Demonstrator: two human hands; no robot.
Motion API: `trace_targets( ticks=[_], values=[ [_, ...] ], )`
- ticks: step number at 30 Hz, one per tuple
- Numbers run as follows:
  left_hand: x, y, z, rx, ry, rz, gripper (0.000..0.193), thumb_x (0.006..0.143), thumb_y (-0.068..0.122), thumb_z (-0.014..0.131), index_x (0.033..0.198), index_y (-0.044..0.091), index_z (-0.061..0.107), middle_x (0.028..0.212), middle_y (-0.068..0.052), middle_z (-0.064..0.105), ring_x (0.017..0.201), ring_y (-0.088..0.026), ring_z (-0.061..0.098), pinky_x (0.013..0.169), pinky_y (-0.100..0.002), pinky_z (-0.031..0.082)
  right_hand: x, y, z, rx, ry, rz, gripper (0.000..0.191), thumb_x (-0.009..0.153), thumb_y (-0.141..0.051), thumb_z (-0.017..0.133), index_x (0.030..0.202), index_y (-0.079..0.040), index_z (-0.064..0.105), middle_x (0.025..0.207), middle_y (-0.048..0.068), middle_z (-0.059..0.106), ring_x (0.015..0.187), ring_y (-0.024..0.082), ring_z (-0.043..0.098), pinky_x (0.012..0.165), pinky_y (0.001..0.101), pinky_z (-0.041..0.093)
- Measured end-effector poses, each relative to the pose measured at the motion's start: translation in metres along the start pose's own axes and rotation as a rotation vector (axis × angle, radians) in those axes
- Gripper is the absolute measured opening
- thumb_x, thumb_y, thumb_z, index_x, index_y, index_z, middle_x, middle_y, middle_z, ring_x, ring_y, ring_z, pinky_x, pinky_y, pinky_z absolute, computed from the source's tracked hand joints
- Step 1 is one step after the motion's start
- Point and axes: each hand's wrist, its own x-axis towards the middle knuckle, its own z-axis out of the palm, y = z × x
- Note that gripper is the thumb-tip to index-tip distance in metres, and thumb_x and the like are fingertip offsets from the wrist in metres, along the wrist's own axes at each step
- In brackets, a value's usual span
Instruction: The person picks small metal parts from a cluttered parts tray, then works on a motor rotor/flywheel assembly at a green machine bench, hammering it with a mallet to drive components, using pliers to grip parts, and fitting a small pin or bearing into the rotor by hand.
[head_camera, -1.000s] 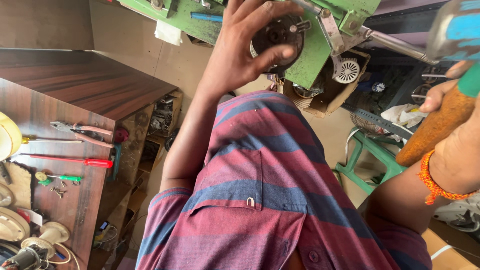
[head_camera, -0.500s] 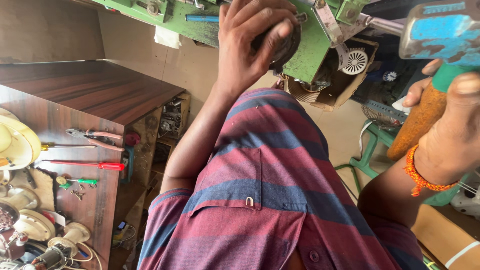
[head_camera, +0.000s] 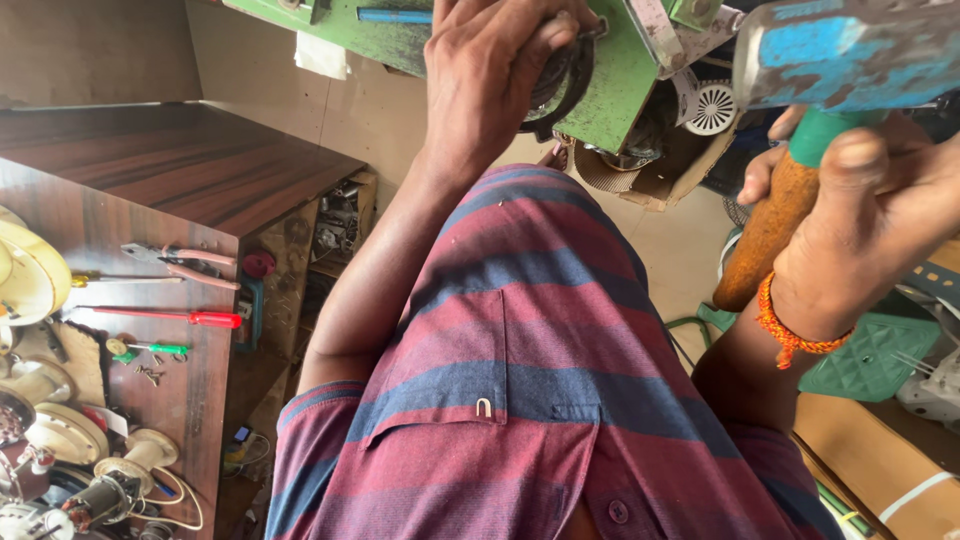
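A green-painted metal fixture (head_camera: 610, 80) fills the top of the view, above the wearer's striped maroon-and-blue shirt (head_camera: 530, 350), and the work is going on against its face. To the left stands a brown wooden workbench (head_camera: 150, 190) carrying pliers (head_camera: 175, 260), a red-handled screwdriver (head_camera: 180, 318), a smaller green-handled screwdriver (head_camera: 150, 349) and several cream-coloured motor or fan parts (head_camera: 60, 430). The left hand (head_camera: 490, 90) is closed around a dark round ring-shaped part (head_camera: 560, 75), pressing it against the green fixture; how the part seats there is hidden by the fingers. The right hand (head_camera: 880, 220), with an orange thread band at the wrist, is wrapped tightly around the rusty handle of a hammer (head_camera: 800, 170), whose blue-painted head sits raised near the fixture, apart from the ring. Judging from this, the part is positioned and steadied and the hammer is poised rather than in contact, so the driving or seating of the ring looks unfinished. A white slotted fan piece (head_camera: 712, 108) sits just beside the fixture, in a cardboard box (head_camera: 640, 175).
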Motion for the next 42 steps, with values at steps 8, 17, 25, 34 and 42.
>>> trace_targets(
  ticks=[8, 17, 25, 34, 42],
  values=[
    [0.004, 0.007, 0.004, -0.055, 0.038, -0.108, 0.012, 0.102, 0.026, 0.072, 0.11, 0.019, 0.076, 0.106, 0.003, 0.076, 0.101, -0.02, 0.069, 0.097, -0.036, 0.046, -0.041, 0.036, -0.01, -0.17, -0.134, 0.181, 0.08, 0.12, -0.021, 0.07, 0.171, -0.015, 0.009, 0.134, 0.014, 0.06, 0.09, 0.019, 0.067, 0.067, 0.0325, 0.057],
    [0.011, 0.024, -0.029, 0.228, -0.115, 0.045, 0.039, 0.095, 0.046, 0.079, 0.117, 0.016, 0.072, 0.129, -0.003, 0.065, 0.123, -0.031, 0.054, 0.108, -0.049, 0.036, -0.035, 0.158, 0.023, -0.315, -0.243, 0.297, 0.071, 0.106, -0.016, 0.071, 0.164, -0.004, 0.032, 0.134, 0.014, 0.067, 0.112, 0.019, 0.071, 0.093, 0.0314, 0.059],
    [0.011, -0.005, -0.045, 0.132, -0.302, 0.093, 0.088, 0.088, 0.071, 0.079, 0.152, 0.016, 0.052, 0.157, 0.0, 0.053, 0.154, -0.029, 0.037, 0.12, -0.049, 0.031, -0.002, 0.194, 0.046, -0.871, -0.111, 0.005, 0.064, 0.098, -0.026, 0.082, 0.149, -0.001, 0.052, 0.124, 0.024, 0.07, 0.108, 0.039, 0.07, 0.088, 0.0436, 0.055],
    [0.003, 0.005, -0.025, 0.19, -0.253, -0.029, 0.109, 0.068, 0.069, 0.086, 0.154, 0.017, 0.044, 0.153, -0.001, 0.054, 0.154, -0.027, 0.036, 0.114, -0.05, 0.035, 0.011, 0.082, 0.044, -0.247, -0.052, 0.168, 0.029, 0.107, -0.02, 0.068, 0.13, -0.002, 0.069, 0.106, 0.005, 0.068, 0.086, 0.01, 0.066, 0.073, 0.023, 0.053],
    [0.006, 0.013, -0.015, 0.149, -0.22, -0.006, 0.08, 0.089, 0.041, 0.09, 0.153, 0.019, 0.048, 0.15, 0.001, 0.056, 0.156, -0.023, 0.041, 0.111, -0.045, 0.041, 0.09, -0.008, 0.083, -0.461, -0.483, -0.344, 0.027, 0.104, -0.009, 0.083, 0.123, 0.001, 0.069, 0.106, 0.011, 0.065, 0.09, 0.017, 0.067, 0.08, 0.0275, 0.055]
  ],
)
